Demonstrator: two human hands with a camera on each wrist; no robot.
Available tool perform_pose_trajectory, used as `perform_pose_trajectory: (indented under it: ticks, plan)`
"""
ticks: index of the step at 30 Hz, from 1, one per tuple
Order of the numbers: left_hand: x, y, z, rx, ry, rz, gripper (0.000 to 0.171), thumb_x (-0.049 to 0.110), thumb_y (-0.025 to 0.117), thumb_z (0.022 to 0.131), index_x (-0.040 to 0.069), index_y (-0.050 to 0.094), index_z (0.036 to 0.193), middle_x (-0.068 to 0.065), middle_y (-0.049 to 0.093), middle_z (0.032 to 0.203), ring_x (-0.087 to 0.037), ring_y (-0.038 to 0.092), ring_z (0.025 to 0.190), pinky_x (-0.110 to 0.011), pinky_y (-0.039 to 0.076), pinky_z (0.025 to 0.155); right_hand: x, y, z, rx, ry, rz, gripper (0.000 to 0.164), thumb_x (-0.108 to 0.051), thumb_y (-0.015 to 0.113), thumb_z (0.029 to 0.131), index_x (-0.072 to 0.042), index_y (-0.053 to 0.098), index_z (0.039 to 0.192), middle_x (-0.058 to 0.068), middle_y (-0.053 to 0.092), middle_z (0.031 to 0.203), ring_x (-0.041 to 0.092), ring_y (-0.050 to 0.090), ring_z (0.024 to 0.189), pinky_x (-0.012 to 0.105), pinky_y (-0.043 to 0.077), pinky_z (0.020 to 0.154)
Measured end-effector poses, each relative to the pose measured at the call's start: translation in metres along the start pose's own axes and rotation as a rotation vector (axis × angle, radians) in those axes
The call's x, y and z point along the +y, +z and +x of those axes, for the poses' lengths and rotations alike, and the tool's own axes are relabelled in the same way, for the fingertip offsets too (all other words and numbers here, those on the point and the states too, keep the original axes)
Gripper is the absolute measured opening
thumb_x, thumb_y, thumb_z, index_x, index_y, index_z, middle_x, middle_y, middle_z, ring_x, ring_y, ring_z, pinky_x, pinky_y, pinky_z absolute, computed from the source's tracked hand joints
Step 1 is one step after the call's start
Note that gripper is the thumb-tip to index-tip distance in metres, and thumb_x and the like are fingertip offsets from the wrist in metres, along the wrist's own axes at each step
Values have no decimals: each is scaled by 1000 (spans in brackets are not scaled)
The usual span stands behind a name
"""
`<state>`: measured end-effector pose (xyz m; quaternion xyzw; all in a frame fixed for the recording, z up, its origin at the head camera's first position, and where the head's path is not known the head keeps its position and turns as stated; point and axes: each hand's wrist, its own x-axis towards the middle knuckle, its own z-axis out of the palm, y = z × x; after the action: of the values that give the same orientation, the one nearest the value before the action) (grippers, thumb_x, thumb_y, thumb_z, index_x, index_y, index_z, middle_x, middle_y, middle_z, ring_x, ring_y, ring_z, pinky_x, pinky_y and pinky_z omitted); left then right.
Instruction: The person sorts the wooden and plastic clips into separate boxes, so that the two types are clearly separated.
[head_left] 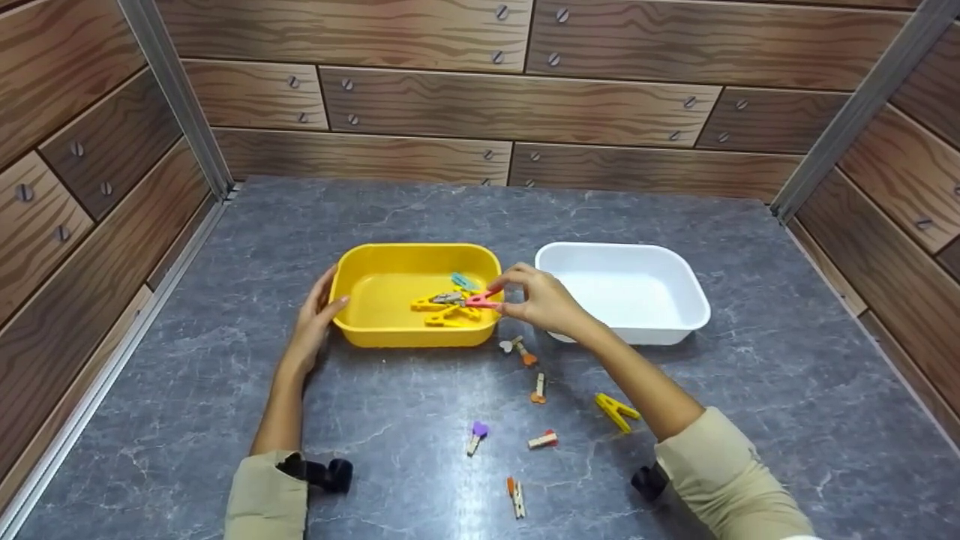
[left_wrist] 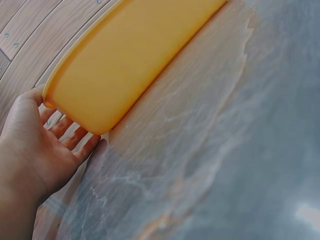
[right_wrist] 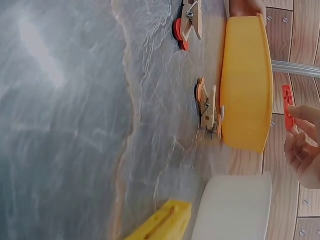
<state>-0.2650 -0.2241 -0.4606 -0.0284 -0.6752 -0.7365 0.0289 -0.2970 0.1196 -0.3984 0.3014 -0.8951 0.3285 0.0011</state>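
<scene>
Tabletop: white tub, loose clothespins near yellow tub.

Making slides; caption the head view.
Right hand pinches a pink clothespin above a yellow tub; left hand holds its side.

Markings check: nothing legible

No text, label, brand, number or sign can be read in the head view or either wrist view, whether on the yellow tub, white tub, clothespins or plank-patterned walls.
</scene>
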Motion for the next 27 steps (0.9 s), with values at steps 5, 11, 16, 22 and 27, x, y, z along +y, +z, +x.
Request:
perform_pose_trajectory:
  ticks: [5,11,16,22,27]
  plan:
    - [-1,0,0,-1,10,-7,58,7,48,95,3,20,146,-11,19,149,-19,19,135,-31,21,106,1,7,7,15,8,13,23,-16,73,79,-12,69,101,4,58,98,15,42,62,28,37,54]
    - [0,0,0,0,4,7,58,7,48,95,4,20,146,-11,19,149,-20,19,135,-32,22,106,1,16,14,31,17,6,24,-13,75,76,-10,70,99,5,58,97,14,44,64,27,38,55]
    - [1,0,-1,1,2,19,58,9,49,95,4,20,146,-11,19,149,-20,19,135,-33,22,106,3,22,20,19,22,-14,26,-11,75,75,-9,70,100,7,58,98,20,51,74,32,42,64]
    - [0,0,0,4,16,9,58,7,49,95,3,21,145,-11,20,149,-20,19,135,-32,21,106,5,28,27,-13,20,-89,26,-13,74,74,-10,69,100,5,60,101,29,55,99,40,43,83]
    - [0,0,0,5,11,4,57,7,48,95,3,21,145,-11,20,149,-19,19,135,-31,21,106,7,33,30,-6,37,-130,25,-15,74,74,-13,70,99,3,63,101,26,56,101,40,43,85]
